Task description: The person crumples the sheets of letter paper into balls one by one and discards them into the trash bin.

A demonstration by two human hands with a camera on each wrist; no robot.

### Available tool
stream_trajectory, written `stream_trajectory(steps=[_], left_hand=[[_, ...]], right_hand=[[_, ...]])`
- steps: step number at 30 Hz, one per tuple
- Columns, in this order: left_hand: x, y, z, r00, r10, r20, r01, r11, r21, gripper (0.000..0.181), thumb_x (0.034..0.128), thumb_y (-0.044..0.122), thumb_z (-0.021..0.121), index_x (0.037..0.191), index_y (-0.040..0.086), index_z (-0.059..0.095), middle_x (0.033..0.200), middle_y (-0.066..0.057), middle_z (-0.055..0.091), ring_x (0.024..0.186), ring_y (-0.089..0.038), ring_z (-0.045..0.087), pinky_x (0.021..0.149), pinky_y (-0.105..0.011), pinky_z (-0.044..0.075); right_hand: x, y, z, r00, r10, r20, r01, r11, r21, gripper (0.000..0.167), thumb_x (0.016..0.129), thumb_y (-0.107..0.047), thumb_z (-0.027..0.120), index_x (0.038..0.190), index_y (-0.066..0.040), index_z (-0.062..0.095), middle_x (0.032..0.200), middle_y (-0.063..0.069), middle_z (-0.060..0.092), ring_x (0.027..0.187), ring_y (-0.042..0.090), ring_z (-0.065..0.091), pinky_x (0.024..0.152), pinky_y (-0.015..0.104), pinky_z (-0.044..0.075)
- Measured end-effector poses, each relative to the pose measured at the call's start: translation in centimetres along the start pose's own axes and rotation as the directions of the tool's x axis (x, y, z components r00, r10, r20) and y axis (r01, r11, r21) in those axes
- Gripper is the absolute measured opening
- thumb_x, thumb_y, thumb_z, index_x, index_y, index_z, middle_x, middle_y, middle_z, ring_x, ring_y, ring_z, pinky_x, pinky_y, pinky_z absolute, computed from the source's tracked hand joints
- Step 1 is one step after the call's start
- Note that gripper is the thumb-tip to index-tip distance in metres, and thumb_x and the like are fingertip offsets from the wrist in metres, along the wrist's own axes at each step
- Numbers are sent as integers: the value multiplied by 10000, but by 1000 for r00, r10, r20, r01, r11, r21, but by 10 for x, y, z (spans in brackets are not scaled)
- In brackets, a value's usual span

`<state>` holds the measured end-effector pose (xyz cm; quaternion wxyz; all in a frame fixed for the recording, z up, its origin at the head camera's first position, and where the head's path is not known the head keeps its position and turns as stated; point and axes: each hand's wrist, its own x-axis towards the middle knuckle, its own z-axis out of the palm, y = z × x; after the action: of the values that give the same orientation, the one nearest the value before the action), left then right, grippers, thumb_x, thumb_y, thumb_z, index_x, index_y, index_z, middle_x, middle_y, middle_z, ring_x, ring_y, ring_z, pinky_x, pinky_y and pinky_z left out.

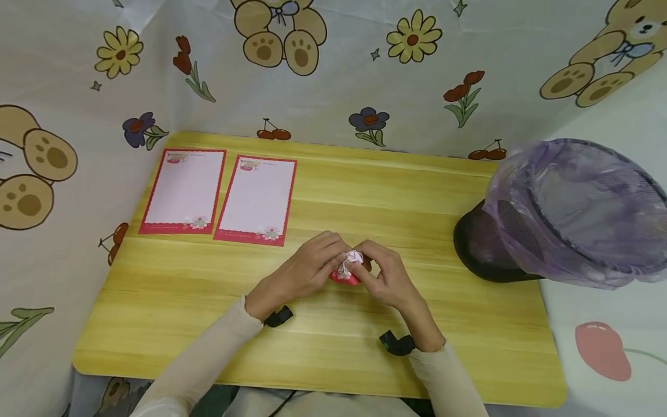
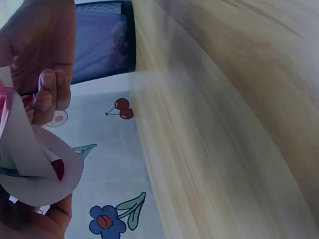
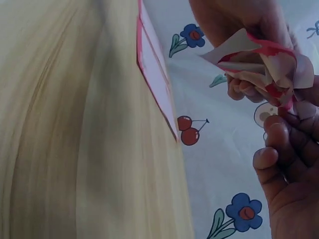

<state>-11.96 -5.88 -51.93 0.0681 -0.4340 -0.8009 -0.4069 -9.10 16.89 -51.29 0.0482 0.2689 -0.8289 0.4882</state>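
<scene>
Both hands meet above the middle of the table around a crumpled sheet of paper (image 1: 345,272), white with red parts. In the head view the left hand (image 1: 314,264) pinches its left side, and the right hand (image 1: 384,275) grips the right side with thumb and fingers. The left wrist view shows the paper (image 2: 45,164) as loose curved folds between the two hands. From the right wrist, the paper (image 3: 269,64) has a pointed white corner sticking out, and curled fingers of the right hand (image 3: 294,174) lie below it.
Two flat red-bordered white sheets (image 1: 182,191) (image 1: 256,200) lie side by side at the table's back left. A bin with a purple bag (image 1: 505,231) leans at the right edge, over a black rounded base (image 1: 479,249). Patterned cloth (image 1: 323,98) hangs behind the yellow table (image 1: 391,202).
</scene>
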Motion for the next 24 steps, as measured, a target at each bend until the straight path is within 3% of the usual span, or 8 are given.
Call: stream_trajectory(steps=[6, 9, 11, 13, 16, 18, 21, 24], left_hand=[[2, 0, -1, 996, -80, 39, 86, 984, -159, 268, 1164, 196, 451, 1236, 138, 703, 1129, 18, 667, 1030, -125, 593, 929, -316, 534], [0, 0, -8, 982, -170, 83, 188, 933, -308, 316, 1165, 190, 431, 1309, 120, 704, 1208, -18, 700, 1095, -127, 623, 978, -319, 538], [-2, -2, -16, 965, -222, 143, 263, 849, -458, 326, 1155, 161, 451, 1333, 78, 711, 1237, -32, 715, 1112, -125, 632, 994, -302, 532], [-5, -4, -23, 950, -238, 204, 313, 737, -599, 319, 1137, 120, 484, 1325, 9, 717, 1222, -27, 727, 1091, -120, 637, 979, -280, 533], [-8, -8, -30, 941, -183, 285, 338, 577, -743, 283, 1105, 80, 571, 1279, -101, 701, 1192, 22, 745, 1043, -116, 654, 947, -266, 556], [-8, -8, -31, 941, -140, 309, 335, 518, -787, 295, 1073, 102, 659, 1238, -140, 691, 1160, 57, 760, 1012, -112, 677, 928, -267, 580], [-5, -5, -26, 943, -128, 308, 330, 486, -809, 445, 976, 245, 824, 1170, -131, 686, 1109, 78, 765, 978, -109, 701, 922, -280, 607], [-1, 3, -21, 943, -191, 273, 333, 534, -777, 521, 883, 366, 898, 1113, -58, 701, 1045, 53, 751, 936, -103, 707, 906, -288, 609]], right_hand=[[-7, 8, -5, 999, -23, -41, 27, 995, 94, 34, 998, -62, 735, 982, -92, 734, 788, -16, 642, 717, 56, 540, 641, 292, 497], [-8, 7, -10, 1000, 0, -21, 4, 988, 157, 31, 1036, -51, 691, 1016, -58, 714, 824, 14, 659, 746, 55, 566, 679, 260, 528], [-9, 5, -14, 1000, 19, 10, -21, 976, 217, 63, 1056, -15, 642, 1051, -46, 696, 860, 31, 652, 764, 66, 567, 678, 250, 526], [-9, 2, -18, 998, 35, 57, -50, 958, 281, 129, 1069, 32, 583, 1086, -52, 679, 895, 31, 634, 773, 73, 557, 663, 244, 512], [-9, -3, -23, 990, 36, 136, -86, 920, 382, 172, 1085, 55, 521, 1127, -42, 656, 934, 13, 619, 792, 69, 559, 660, 242, 510], [-9, -5, -25, 983, 23, 181, -102, 892, 441, 158, 1096, 40, 508, 1132, -27, 647, 955, -5, 619, 815, 57, 567, 679, 236, 521], [-9, -7, -22, 975, 4, 222, -122, 846, 518, 121, 1102, 12, 519, 1115, -2, 639, 985, -20, 636, 847, 47, 587, 704, 226, 534], [-10, -5, -17, 975, -3, 223, -126, 818, 562, 113, 1101, 7, 524, 1108, 19, 636, 984, -33, 645, 840, 37, 590, 694, 216, 527]])
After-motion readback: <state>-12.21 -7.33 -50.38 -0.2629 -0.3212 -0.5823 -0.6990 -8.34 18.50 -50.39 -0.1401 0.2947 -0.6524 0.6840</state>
